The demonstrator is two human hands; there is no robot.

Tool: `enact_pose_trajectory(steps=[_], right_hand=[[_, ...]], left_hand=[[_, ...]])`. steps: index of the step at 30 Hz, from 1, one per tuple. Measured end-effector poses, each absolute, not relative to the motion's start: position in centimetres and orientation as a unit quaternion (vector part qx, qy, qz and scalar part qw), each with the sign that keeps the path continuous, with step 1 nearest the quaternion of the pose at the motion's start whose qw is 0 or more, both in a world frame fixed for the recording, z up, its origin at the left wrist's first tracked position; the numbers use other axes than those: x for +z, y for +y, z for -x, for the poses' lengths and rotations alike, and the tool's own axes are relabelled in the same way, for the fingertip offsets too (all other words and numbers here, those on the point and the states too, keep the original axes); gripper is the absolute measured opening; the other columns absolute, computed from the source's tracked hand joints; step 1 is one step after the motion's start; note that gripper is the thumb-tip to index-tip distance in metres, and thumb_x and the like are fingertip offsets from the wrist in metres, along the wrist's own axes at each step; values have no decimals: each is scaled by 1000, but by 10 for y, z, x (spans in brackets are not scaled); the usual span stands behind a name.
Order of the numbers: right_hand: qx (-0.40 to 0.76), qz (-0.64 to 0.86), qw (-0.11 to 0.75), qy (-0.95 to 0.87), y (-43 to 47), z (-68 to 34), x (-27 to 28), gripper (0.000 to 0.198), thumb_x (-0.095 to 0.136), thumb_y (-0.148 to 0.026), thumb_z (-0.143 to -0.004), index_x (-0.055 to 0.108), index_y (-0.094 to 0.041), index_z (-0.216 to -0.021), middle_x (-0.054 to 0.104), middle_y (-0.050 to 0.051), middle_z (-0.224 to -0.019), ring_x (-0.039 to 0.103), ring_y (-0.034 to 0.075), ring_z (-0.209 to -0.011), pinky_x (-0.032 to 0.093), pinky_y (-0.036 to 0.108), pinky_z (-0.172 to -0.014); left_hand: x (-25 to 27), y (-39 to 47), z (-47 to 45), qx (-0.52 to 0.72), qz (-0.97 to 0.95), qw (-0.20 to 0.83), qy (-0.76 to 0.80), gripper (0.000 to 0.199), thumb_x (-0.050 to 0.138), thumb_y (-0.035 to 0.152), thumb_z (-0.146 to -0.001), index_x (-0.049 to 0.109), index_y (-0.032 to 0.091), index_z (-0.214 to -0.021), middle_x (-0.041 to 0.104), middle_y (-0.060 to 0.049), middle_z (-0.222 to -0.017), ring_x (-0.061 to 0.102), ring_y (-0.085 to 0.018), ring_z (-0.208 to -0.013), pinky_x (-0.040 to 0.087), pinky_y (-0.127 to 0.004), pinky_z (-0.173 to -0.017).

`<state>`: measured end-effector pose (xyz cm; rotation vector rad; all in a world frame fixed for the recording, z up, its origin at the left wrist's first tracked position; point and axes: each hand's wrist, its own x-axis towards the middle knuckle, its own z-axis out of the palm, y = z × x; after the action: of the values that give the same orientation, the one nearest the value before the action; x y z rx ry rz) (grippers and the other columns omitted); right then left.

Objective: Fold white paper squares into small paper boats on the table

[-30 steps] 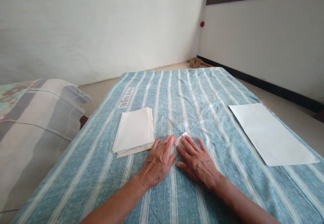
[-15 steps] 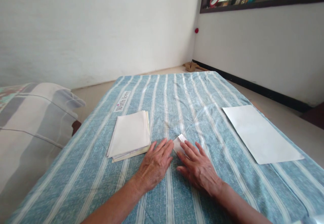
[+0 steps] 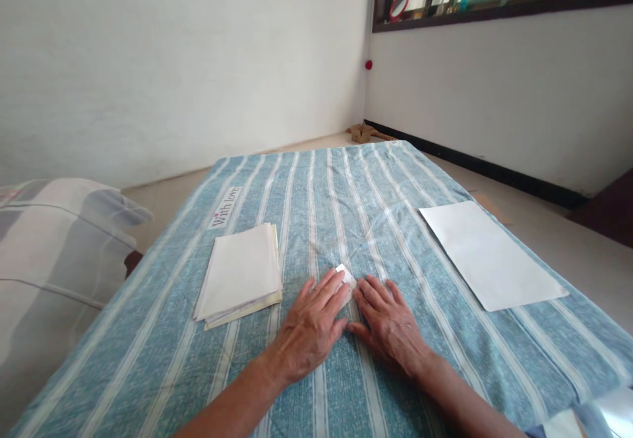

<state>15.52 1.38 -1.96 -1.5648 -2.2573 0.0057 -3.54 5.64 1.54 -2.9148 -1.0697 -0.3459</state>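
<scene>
A small folded piece of white paper (image 3: 349, 281) lies on the blue striped cloth (image 3: 316, 385), partly covered by my fingers. My left hand (image 3: 314, 319) rests flat with its fingers stretched over the paper's left side. On the other side, my right hand (image 3: 388, 319) lies palm down, its fingertips at the paper's right edge. Both thumbs point inward, close to each other below the paper. To the left of my hands sits a stack of paper sheets (image 3: 242, 270), white on top with a yellowish one beneath.
A large white sheet (image 3: 489, 253) lies near the cloth's right edge. Checked fabric (image 3: 54, 247) drapes over something on the left. A small cardboard box (image 3: 361, 133) stands on the floor by the far corner. A round red mirror (image 3: 399, 6) leans at the window.
My left hand has moved onto the folded paper, covering its left part. My right hand has slid back to the paper's right edge. The whole view has shifted slightly.
</scene>
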Motion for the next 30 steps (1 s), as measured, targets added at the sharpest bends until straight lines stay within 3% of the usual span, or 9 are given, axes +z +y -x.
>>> enact_pose_trajectory(steps=[10, 15, 22, 27, 30], right_hand=[[6, 571, 201, -796, 13, -156, -19, 60, 41, -57, -94, 55, -12, -130, 52, 14, -139, 43, 33, -132, 34, 57, -109], [-15, 585, 196, -787, 13, -158, -20, 54, 47, -47, -94, 57, -5, -126, 52, 21, -137, 46, 33, -130, 38, 52, -107], [-3, 586, 180, -790, 12, -158, -16, 53, 49, -50, -93, 52, -17, -135, 49, 17, -141, 44, 34, -132, 37, 55, -106], [10, 595, 193, -780, 12, -155, -15, 46, 50, -42, -94, 53, -16, -132, 50, 15, -141, 42, 31, -134, 34, 52, -109], [10, 597, 203, -776, 12, -154, -17, 46, 51, -39, -94, 53, -13, -132, 50, 16, -141, 41, 30, -134, 34, 52, -109]], left_hand=[[-5, 66, 37, -57, 940, -5, -337, 51, 46, 36, -96, 35, 18, -142, 31, -14, -154, 23, -26, -144, 29, -54, -111], [-3, 64, 38, -44, 941, -14, -336, 52, 38, 45, -98, 35, 19, -143, 28, -14, -155, 21, -27, -144, 26, -54, -112], [1, 64, 39, -10, 944, -30, -329, 58, 41, 45, -96, 27, 23, -148, 19, -14, -158, 11, -28, -146, 18, -54, -114], [15, 69, 45, 30, 952, -67, -298, 73, 52, 53, -89, 22, 26, -150, 15, -16, -158, 8, -30, -146, 17, -55, -113], [20, 73, 51, 16, 960, -82, -266, 74, 49, 60, -87, 27, 26, -148, 18, -19, -157, 13, -31, -145, 20, -57, -112]])
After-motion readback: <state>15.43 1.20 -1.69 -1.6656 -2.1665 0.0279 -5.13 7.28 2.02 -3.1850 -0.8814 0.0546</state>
